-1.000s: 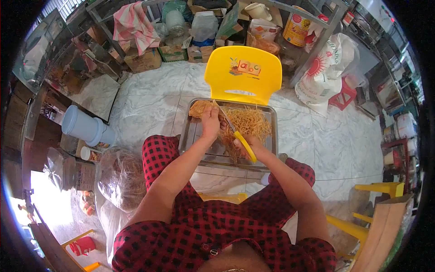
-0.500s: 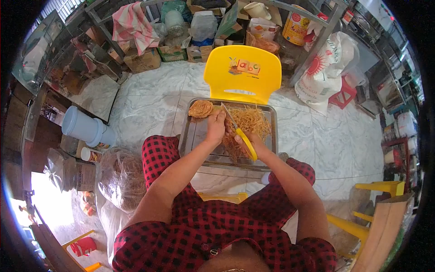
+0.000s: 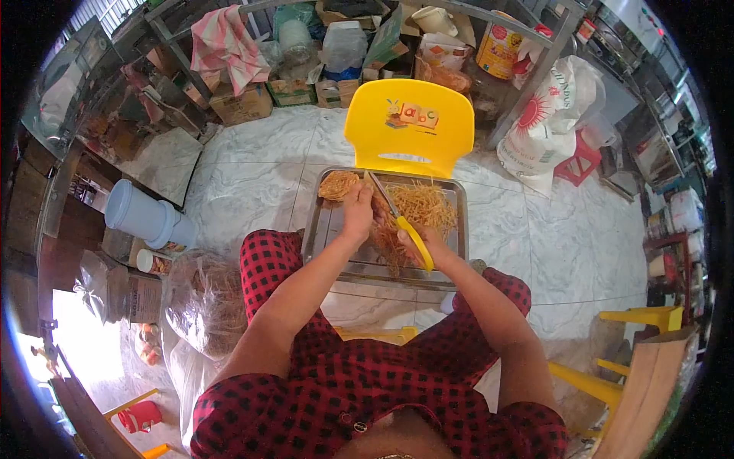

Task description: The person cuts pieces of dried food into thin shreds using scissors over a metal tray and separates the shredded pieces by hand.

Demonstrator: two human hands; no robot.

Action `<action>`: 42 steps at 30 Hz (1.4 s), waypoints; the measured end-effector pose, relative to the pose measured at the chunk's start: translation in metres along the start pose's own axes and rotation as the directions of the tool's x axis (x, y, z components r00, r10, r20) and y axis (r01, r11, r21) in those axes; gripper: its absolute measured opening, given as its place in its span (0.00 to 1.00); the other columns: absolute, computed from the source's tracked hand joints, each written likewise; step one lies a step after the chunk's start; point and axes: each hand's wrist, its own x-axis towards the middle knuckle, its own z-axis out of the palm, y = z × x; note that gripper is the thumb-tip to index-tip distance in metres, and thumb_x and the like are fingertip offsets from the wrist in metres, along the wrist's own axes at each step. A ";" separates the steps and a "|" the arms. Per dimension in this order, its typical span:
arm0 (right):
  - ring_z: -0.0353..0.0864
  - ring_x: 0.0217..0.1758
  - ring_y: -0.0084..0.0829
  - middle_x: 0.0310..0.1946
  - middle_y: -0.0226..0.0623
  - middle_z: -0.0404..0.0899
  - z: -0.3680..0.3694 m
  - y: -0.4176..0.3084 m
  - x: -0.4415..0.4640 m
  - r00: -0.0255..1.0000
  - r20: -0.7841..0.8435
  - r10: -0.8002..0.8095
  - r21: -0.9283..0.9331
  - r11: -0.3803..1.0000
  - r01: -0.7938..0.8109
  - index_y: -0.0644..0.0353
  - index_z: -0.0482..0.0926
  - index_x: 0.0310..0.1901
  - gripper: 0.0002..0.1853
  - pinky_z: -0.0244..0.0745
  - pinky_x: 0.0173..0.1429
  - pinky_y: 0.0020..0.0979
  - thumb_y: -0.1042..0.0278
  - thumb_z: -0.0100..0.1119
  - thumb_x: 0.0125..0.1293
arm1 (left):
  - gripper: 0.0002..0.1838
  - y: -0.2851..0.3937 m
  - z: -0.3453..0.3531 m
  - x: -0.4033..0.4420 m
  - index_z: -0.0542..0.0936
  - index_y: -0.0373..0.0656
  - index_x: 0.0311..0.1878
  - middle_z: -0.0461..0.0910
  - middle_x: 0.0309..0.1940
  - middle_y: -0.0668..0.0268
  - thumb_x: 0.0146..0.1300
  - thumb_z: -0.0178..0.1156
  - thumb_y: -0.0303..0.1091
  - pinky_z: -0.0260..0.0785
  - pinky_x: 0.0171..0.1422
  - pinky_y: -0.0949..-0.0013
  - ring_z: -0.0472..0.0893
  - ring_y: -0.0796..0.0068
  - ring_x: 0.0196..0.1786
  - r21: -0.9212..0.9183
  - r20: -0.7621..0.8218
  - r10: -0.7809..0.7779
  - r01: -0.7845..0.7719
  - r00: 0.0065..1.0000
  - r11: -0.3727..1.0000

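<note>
My right hand [image 3: 434, 246] grips a pair of scissors [image 3: 413, 239] by its yellow handles. The metal blades point up and left, their tips close beside the fingers of my left hand [image 3: 357, 212]. Those fingers are closed in a pinch on a thin tan piece, mostly hidden by the hand. Left of it lies a stack of round, flat brown discs [image 3: 336, 186], which look like dried food. A loose heap of thin golden-brown strips [image 3: 420, 205] covers the right part of the metal tray [image 3: 319, 246], reaching under my right hand.
The tray is in front of a yellow chair back [image 3: 409, 115] printed with letters. Light blue buckets [image 3: 138, 214] and a full clear plastic bag [image 3: 206, 302] are on the left. A white sack [image 3: 539, 130] leans at the back right; yellow stools [image 3: 642, 315] stand at the right.
My left hand has shifted slightly left and down. The scissor blades now show longer, with their tips further left. The right hand has barely moved, and the tray and stack stay put.
</note>
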 end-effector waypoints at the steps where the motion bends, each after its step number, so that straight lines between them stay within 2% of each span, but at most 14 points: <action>1: 0.67 0.16 0.21 0.16 0.27 0.66 0.000 0.001 0.001 1.000 0.001 0.000 0.001 1.000 0.000 0.59 0.74 0.43 0.26 0.64 0.21 0.25 0.39 0.53 0.61 | 0.10 0.000 -0.003 0.004 0.68 0.43 0.33 0.68 0.15 0.69 0.69 0.45 0.37 0.61 0.13 0.74 0.69 0.78 0.12 0.001 -0.001 -0.001 0.001 1.000 1.000; 7: 0.68 0.18 0.22 0.18 0.30 0.67 -0.001 0.004 0.003 0.993 0.113 0.035 0.027 0.999 -0.039 0.59 0.70 0.43 0.28 0.66 0.23 0.25 0.37 0.48 0.62 | 0.12 0.005 -0.011 0.015 0.66 0.45 0.32 0.66 0.15 0.70 0.70 0.44 0.40 0.61 0.14 0.75 0.69 0.78 0.12 0.031 -0.050 0.095 -0.093 0.994 0.995; 10: 0.69 0.18 0.23 0.18 0.31 0.68 -0.001 0.008 0.002 0.988 0.152 -0.031 -0.034 0.999 0.037 0.60 0.70 0.40 0.30 0.67 0.24 0.26 0.34 0.46 0.61 | 0.13 0.004 -0.012 0.018 0.66 0.44 0.32 0.65 0.15 0.71 0.70 0.43 0.41 0.61 0.14 0.76 0.69 0.79 0.13 0.062 -0.059 0.244 -0.241 0.968 0.969; 15: 0.71 0.19 0.24 0.19 0.32 0.70 -0.002 0.011 0.004 0.990 0.144 0.014 -0.072 0.997 -0.003 0.60 0.71 0.36 0.32 0.68 0.24 0.27 0.30 0.45 0.60 | 0.13 0.013 -0.010 0.012 0.66 0.44 0.31 0.64 0.15 0.72 0.71 0.43 0.40 0.61 0.14 0.78 0.68 0.82 0.12 0.298 -0.067 0.349 -0.315 0.935 0.901; 22: 0.70 0.19 0.22 0.19 0.30 0.70 -0.001 0.010 0.003 0.988 0.151 0.016 -0.039 0.999 -0.010 0.59 0.72 0.39 0.31 0.67 0.24 0.25 0.32 0.47 0.61 | 0.13 0.013 -0.012 0.014 0.67 0.43 0.29 0.64 0.18 0.73 0.70 0.44 0.37 0.60 0.17 0.76 0.65 0.84 0.16 0.115 -0.096 0.203 -0.192 0.974 0.975; 25: 0.70 0.19 0.21 0.19 0.29 0.69 -0.002 0.012 0.005 0.986 0.166 0.024 -0.043 0.999 -0.017 0.59 0.71 0.41 0.30 0.66 0.24 0.24 0.34 0.48 0.61 | 0.13 0.009 -0.013 0.015 0.68 0.43 0.30 0.65 0.17 0.73 0.70 0.44 0.37 0.60 0.18 0.77 0.67 0.84 0.16 0.146 -0.057 0.248 -0.238 0.967 0.960; 27: 0.68 0.19 0.20 0.19 0.28 0.68 -0.002 0.006 0.002 0.992 0.129 0.008 -0.076 0.997 0.002 0.59 0.72 0.42 0.30 0.65 0.23 0.24 0.35 0.49 0.61 | 0.12 0.005 -0.013 0.018 0.66 0.44 0.31 0.64 0.16 0.72 0.71 0.43 0.38 0.63 0.15 0.77 0.67 0.82 0.13 0.335 0.000 0.434 -0.409 0.901 0.849; 28: 0.68 0.19 0.20 0.19 0.28 0.68 -0.001 0.003 0.000 0.992 0.128 0.008 -0.077 0.997 0.002 0.59 0.72 0.42 0.30 0.65 0.23 0.24 0.35 0.49 0.61 | 0.12 0.002 -0.014 0.019 0.66 0.44 0.31 0.64 0.16 0.72 0.71 0.43 0.38 0.63 0.15 0.77 0.67 0.82 0.13 0.335 0.000 0.434 -0.409 0.901 0.849; 30: 0.67 0.18 0.20 0.18 0.28 0.68 0.001 -0.001 -0.002 0.993 0.112 0.037 -0.044 0.998 -0.032 0.59 0.71 0.41 0.29 0.64 0.23 0.24 0.35 0.49 0.61 | 0.12 0.001 -0.014 0.020 0.66 0.44 0.31 0.64 0.16 0.72 0.70 0.43 0.38 0.63 0.15 0.77 0.68 0.82 0.13 0.179 -0.029 0.293 -0.283 0.956 0.942; 34: 0.67 0.18 0.20 0.17 0.27 0.67 0.000 0.008 0.002 0.995 0.098 0.031 -0.023 0.999 -0.028 0.59 0.72 0.39 0.28 0.63 0.22 0.23 0.36 0.50 0.61 | 0.12 0.010 -0.009 0.012 0.66 0.44 0.31 0.65 0.16 0.71 0.70 0.43 0.38 0.63 0.15 0.77 0.69 0.81 0.14 0.147 -0.052 0.200 -0.191 0.978 0.971; 36: 0.66 0.16 0.19 0.16 0.26 0.66 0.000 0.010 0.005 0.995 0.091 0.043 0.019 0.999 -0.045 0.59 0.73 0.38 0.27 0.62 0.20 0.22 0.37 0.52 0.60 | 0.12 0.014 -0.009 0.010 0.66 0.45 0.32 0.65 0.17 0.71 0.71 0.43 0.38 0.63 0.15 0.77 0.70 0.81 0.15 0.363 -0.039 0.363 -0.325 0.931 0.873; 37: 0.66 0.16 0.19 0.16 0.26 0.66 0.000 0.010 0.004 0.995 0.091 0.044 0.018 0.999 -0.046 0.59 0.73 0.38 0.27 0.62 0.20 0.22 0.37 0.52 0.60 | 0.12 0.013 -0.009 0.011 0.66 0.45 0.32 0.65 0.17 0.71 0.71 0.43 0.38 0.63 0.15 0.77 0.70 0.81 0.15 0.362 -0.040 0.363 -0.325 0.931 0.874; 39: 0.66 0.15 0.19 0.15 0.25 0.66 -0.001 0.010 0.004 0.999 0.024 0.046 -0.069 0.997 -0.045 0.60 0.74 0.37 0.27 0.61 0.19 0.22 0.37 0.53 0.60 | 0.11 0.010 -0.009 0.014 0.67 0.45 0.33 0.65 0.17 0.72 0.71 0.43 0.39 0.63 0.15 0.77 0.69 0.81 0.14 0.113 -0.071 0.145 -0.136 0.987 0.984; 42: 0.66 0.15 0.19 0.14 0.24 0.66 0.000 0.003 0.000 0.998 0.018 0.052 -0.052 0.997 -0.051 0.60 0.75 0.37 0.27 0.62 0.19 0.22 0.37 0.54 0.59 | 0.11 0.009 -0.011 0.015 0.68 0.45 0.35 0.66 0.17 0.72 0.70 0.43 0.40 0.63 0.15 0.77 0.69 0.82 0.14 0.228 -0.039 0.318 -0.301 0.947 0.926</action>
